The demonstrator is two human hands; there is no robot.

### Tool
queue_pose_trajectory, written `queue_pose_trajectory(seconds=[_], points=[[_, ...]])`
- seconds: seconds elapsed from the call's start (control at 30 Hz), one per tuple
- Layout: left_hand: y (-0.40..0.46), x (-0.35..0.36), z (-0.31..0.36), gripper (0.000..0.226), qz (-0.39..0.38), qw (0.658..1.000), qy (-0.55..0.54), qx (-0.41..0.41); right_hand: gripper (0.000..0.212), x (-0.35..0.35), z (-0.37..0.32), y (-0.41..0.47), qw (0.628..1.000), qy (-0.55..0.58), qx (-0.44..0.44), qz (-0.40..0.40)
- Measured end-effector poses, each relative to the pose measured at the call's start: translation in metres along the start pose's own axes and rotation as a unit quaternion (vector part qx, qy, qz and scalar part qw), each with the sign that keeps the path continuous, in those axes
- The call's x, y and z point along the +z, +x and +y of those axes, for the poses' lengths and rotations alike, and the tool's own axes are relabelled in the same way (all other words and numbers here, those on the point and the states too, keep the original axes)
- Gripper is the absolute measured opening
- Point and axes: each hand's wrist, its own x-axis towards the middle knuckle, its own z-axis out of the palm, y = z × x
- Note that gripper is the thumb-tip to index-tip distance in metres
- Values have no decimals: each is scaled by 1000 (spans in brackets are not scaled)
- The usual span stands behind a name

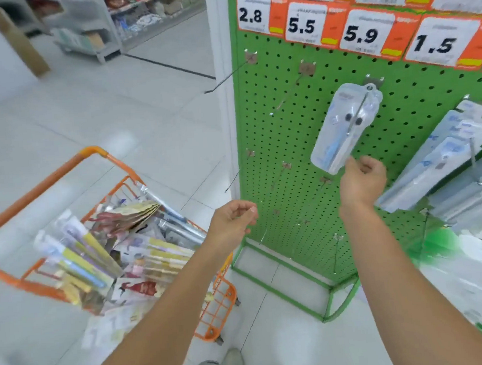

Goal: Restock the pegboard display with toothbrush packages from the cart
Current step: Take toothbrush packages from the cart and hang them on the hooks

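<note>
A clear toothbrush package (344, 126) with a blue brush hangs from a hook on the green pegboard (288, 139). My right hand (362, 182) is just under it, fingers loosely curled, thumb tip at the package's lower edge, not gripping it. My left hand (234, 220) hovers lower, in front of the board's left side, loosely curled and holding nothing. The orange cart (48, 178) stands at the lower left, piled with several toothbrush packages (77, 259).
Several bare hooks (287, 93) stick out of the board's left half. More hung packages (438, 163) fill the right side. Orange price tags (306, 25) line the top. The board's green frame base (326, 316) rests on the white floor. Store shelving (86, 30) stands behind.
</note>
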Motion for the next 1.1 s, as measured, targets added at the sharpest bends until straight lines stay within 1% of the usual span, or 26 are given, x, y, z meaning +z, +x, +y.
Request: queue_pose_trajectory(seconds=[0.03, 0.07, 0.1, 0.13, 0.17, 0.2, 0.23, 0.27, 0.33, 0.4, 0.47, 0.53, 0.57, 0.67, 0.7, 0.77, 0.8, 0.97, 1.03, 1.1], points=[[-6, -9, -13, 9, 11, 1000, -3, -19, 22, -1, 17, -20, 1000, -3, 0, -18], [-11, -20, -27, 8, 23, 999, -5, -37, 21, -2, 34, -42, 998, -19, -2, -63], [-17, -30, -41, 9, 41, 998, -9, -55, 19, 0, 54, -64, 989, -50, 2, -140], [-25, -42, -54, 11, 63, 995, -12, -73, 17, 2, 74, -88, 966, -95, 14, -240], [-32, -56, -65, 12, 88, 992, -13, -89, 15, 7, 94, -110, 929, -145, 27, -340], [-39, -70, -75, 12, 113, 988, -10, -104, 14, 13, 113, -130, 887, -192, 33, -418], [-46, -85, -84, 11, 133, 984, -7, -119, 15, 19, 129, -147, 854, -230, 25, -467], [-51, -100, -92, 9, 151, 980, -6, -131, 18, 27, 141, -162, 830, -258, 6, -495], [-57, -132, -106, 8, 180, 972, -15, -147, 26, 48, 153, -184, 796, -291, -43, -529], [-56, -160, -116, 10, 207, 965, -31, -156, 37, 78, 159, -195, 770, -332, -113, -533], [-52, -184, -124, 10, 234, 957, -49, -162, 50, 115, 164, -197, 743, -389, -182, -514], [-43, -206, -130, 5, 237, 956, -60, -162, 52, 157, 172, -198, 713, -443, -233, -491], [-38, -216, -132, 3, 231, 957, -66, -161, 51, 178, 177, -198, 690, -479, -247, -484], [-21, -246, -139, 4, 198, 963, -74, -165, 43, 225, 191, -203, 609, -592, -252, -464], [-16, -254, -141, 5, 184, 967, -68, -163, 39, 236, 197, -204, 592, -619, -239, -458], [-6, -270, -143, 7, 152, 975, -59, -151, 34, 250, 211, -205, 573, -653, -213, -447], [0, -275, -144, 8, 140, 977, -61, -148, 33, 254, 217, -205, 570, -663, -204, -441], [31, -277, -145, 6, 74, 985, -45, -148, 32, 253, 229, -203, 584, -675, -207, -401], [42, -268, -142, 7, 40, 986, -39, -156, 30, 244, 222, -205, 602, -664, -194, -399], [50, -259, -139, 8, 22, 987, -27, -158, 27, 231, 209, -206, 628, -641, -173, -407]])
